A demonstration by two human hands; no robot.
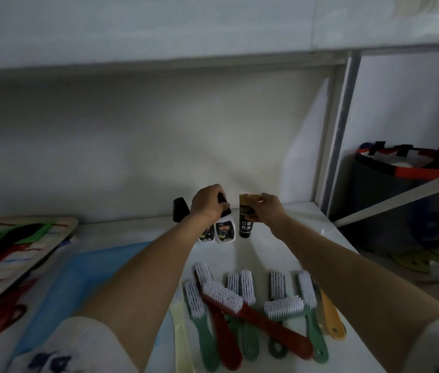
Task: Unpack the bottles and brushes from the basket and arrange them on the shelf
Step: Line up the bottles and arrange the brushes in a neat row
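Two small white bottles with black caps (225, 231) stand side by side at the back of the white shelf (312, 232). My left hand (208, 203) grips the black cap of the right one from above. A third black cap (180, 210) shows just left of that hand. To their right stands a black bottle with a gold cap (245, 228), and my right hand (265, 208) holds its upper part. Several scrubbing brushes (253, 308) with white bristles and green, red, yellow and orange handles lie on the shelf in front. The basket (390, 189), dark with a red rim, sits at the right.
A flat board with red, green and black straps (10, 249) lies at the left. A blue sheet (78, 278) covers the shelf under my left arm. An upper shelf (159, 49) hangs overhead, and a grey upright post (342, 125) separates the basket's bay.
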